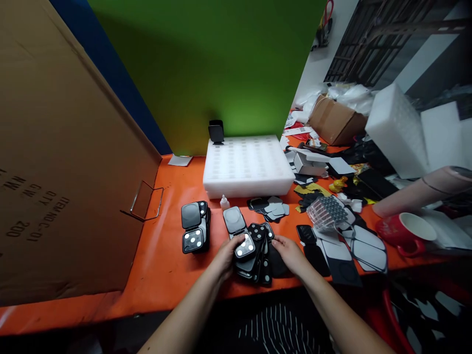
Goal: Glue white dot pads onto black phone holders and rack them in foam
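My left hand [225,256] is closed on a black folding pad [236,223], its thumb resting on the lower panel with white dots. More pads of this kind lie in a loose pile [248,276] under and beside it. Fingers pinched, my right hand [290,250] grips the edge of another black dotted pad [270,230] at the pile's right side. A neat stack of folding pads [192,241] stands to the left. Behind my hands are a small white dropper bottle [224,202] and a scatter of black and grey rounded pieces [275,209].
A white foam block [249,167] sits at the back, with an upright black pad [216,132] on it. At left are a large cardboard box [66,172] and a wire stand [147,201]. Clutter on the right includes a red mug [400,233] and a clear tray [328,214].
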A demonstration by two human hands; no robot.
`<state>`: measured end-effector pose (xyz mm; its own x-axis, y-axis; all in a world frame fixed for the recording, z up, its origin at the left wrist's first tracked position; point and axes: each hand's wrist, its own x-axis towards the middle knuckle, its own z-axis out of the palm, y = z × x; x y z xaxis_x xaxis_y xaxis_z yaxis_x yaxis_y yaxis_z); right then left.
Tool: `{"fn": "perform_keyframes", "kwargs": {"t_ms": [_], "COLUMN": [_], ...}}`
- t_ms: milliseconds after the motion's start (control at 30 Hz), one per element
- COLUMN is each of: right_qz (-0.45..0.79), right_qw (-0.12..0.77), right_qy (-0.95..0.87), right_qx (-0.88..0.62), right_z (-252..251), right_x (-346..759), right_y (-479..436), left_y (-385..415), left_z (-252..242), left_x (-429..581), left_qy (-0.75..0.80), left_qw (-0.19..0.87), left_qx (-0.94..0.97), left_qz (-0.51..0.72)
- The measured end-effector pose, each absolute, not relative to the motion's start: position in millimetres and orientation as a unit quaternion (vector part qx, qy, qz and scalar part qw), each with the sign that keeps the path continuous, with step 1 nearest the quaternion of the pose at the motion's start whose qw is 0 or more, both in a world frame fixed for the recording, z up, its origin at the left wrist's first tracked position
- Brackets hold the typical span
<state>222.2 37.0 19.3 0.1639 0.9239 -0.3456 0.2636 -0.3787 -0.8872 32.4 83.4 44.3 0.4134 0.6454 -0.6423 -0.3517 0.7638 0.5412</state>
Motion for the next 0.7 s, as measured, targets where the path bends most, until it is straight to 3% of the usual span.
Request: {"fn": "perform_keyframes", "kwargs": {"t_ms": [267, 700], "right_qz": [0.448, 0.43], "right_qw": [0.345, 0.312], "right_qy": [-0.426, -0.448], "right_qx": [-0.707, -0.719], "right_z": [8.6, -1.1], "right_x": [226.7, 240.0], "right_y": [32.3, 36.6], "left_y": [80.3, 74.9], "left_z": [40.6, 55.7], "left_x": [7.5, -16.5], "left_qy": [0.464, 0.431], "left_qw": [0.806, 0.824], "left_qx": [0.152, 0.273], "left_qz": [0.335, 0.246]}}
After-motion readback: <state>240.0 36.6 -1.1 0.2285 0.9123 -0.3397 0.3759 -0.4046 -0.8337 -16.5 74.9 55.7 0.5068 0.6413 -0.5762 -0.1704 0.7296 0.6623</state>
